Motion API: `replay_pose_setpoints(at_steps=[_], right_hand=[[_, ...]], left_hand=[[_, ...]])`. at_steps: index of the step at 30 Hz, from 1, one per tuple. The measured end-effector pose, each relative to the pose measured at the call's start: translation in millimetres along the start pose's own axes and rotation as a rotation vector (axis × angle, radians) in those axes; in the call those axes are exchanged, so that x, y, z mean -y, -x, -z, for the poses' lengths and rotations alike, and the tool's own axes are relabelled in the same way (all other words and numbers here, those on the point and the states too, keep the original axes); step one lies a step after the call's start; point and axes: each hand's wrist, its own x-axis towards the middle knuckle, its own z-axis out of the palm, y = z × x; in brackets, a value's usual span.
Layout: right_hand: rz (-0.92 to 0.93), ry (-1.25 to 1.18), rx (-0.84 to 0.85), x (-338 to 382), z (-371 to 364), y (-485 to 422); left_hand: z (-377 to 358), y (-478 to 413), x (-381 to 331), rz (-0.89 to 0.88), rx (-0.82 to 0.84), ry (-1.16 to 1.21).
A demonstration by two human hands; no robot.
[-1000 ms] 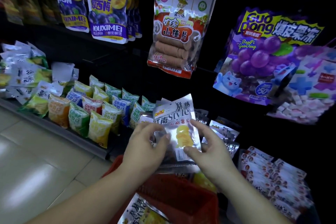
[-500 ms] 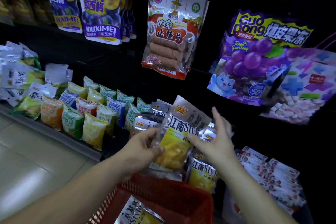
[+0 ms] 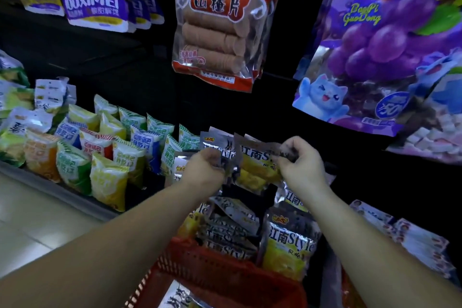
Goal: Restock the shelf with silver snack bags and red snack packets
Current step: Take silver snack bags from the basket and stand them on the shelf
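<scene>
Silver snack bag (image 3: 256,166) had gone forward into its shelf row, left hand (image 3: 203,170) and right hand (image 3: 301,167) pinching its top; nearly stocked.

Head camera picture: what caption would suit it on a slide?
Left hand and right hand grip a silver snack bag by its top, above a red basket holding more.

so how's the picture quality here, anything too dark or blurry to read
Head view: dim overall, the shelf back nearly black; the floor catches pale glare; the silver snack bag between left hand and right hand is slightly blurred, print half readable; the purple grape bag stretches at the wide-angle edge.
</scene>
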Motion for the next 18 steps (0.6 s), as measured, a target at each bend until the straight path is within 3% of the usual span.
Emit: replay_pose_setpoints(at_steps=[6,13,16,18], right_hand=[[-0.129,0.026,0.077,-63.0,-51.7,-14.2],[-0.335,0.180,0.650,-111.7,-75.1,-4.9],[-0.381,0.140,0.616,-107.1,-70.3,-9.5],[-0.342,0.122,0.462,-103.3,-69.6,-9.4]], left_hand=[[-39.1,-42.2,42.3,0.042,-0.014,-0.072],[-36.0,-55.4,71.7,-0.034,0.012,-0.253],[-36.9,-54.7,68.2,-0.127,0.046,-0.336],[-41.1,-54.7,65.5,-0.166,0.085,-0.347]])
